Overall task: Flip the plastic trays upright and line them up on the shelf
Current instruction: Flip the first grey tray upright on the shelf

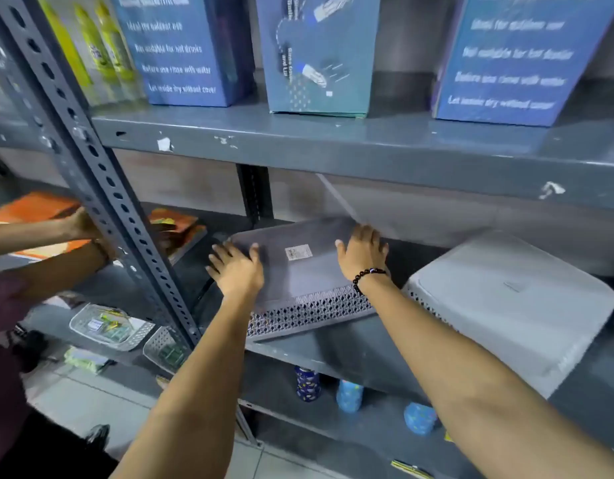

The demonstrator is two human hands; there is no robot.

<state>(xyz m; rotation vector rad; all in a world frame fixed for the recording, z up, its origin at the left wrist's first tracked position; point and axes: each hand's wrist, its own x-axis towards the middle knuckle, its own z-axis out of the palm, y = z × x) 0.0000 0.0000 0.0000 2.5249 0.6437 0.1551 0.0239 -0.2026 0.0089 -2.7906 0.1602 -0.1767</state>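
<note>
A dark grey plastic tray (pixel 298 271) lies upside down on the middle shelf (pixel 333 354), its flat bottom with a white sticker facing up and its latticed wall toward me. My left hand (pixel 236 271) rests flat on its left part, fingers spread. My right hand (pixel 362 252), with a bead bracelet on the wrist, lies on its right far corner. Neither hand wraps around the tray. A light grey tray (pixel 513 305) sits upside down to the right, untouched.
Blue boxes (pixel 319 53) stand on the shelf above. A perforated steel upright (pixel 101 188) runs down the left. Another person's arms (pixel 46 236) handle orange items beyond it. Small clear baskets (pixel 108 326) and patterned bottles (pixel 307 383) sit on lower shelves.
</note>
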